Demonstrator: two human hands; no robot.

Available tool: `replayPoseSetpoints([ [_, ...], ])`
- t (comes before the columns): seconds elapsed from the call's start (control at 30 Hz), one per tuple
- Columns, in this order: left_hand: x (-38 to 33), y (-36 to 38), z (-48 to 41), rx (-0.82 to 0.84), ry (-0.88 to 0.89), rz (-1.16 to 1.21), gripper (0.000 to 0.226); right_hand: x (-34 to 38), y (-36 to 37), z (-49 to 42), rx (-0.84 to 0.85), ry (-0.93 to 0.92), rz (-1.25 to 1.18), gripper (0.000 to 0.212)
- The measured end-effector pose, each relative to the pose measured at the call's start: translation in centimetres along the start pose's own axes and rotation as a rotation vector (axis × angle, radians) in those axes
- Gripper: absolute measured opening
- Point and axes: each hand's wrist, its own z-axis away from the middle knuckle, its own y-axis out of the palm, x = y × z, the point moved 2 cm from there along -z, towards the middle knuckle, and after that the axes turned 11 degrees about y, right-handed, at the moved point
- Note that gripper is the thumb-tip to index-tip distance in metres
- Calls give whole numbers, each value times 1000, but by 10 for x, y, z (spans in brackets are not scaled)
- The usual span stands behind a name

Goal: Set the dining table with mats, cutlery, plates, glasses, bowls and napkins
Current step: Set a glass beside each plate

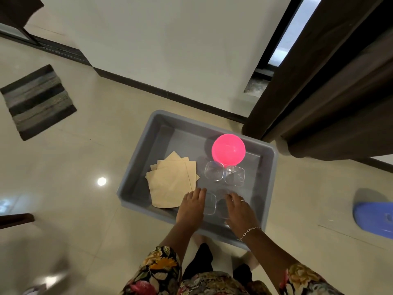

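Observation:
A grey plastic tub [148,145] stands on the tiled floor. Inside lie a stack of beige napkins [172,184], a bright pink bowl [228,150] and two clear square glasses [214,173] [235,176] side by side below the bowl. Another clear glass [210,203] stands near the tub's front wall. My left hand [192,204] reaches into the tub with fingers extended, just left of that glass. My right hand [239,208], wearing a ring and bracelet, reaches in over a spot to the glass's right; whether anything lies under it I cannot tell. Neither hand visibly grips anything.
A striped dark doormat [37,101] lies on the floor at the left. A brown curtain [331,81] hangs at the right beside the tub. A blue plastic object [374,218] sits at the far right. The wall with its dark skirting runs behind the tub.

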Motion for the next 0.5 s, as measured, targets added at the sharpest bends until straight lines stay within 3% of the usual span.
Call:
replayPoseSetpoints([
  [0.2, 8, -1, -2, -52, -3, 98, 69, 0, 8, -6, -76, -15, 0, 88],
  [0.33, 5, -7, 7, -79, 14, 152, 73, -3, -3, -2, -20, -63, -103, 68],
  [0.5, -8, -14, 35, -223, -65, 308, 72, -15, -28, 20, -29, -90, -266, 68],
])
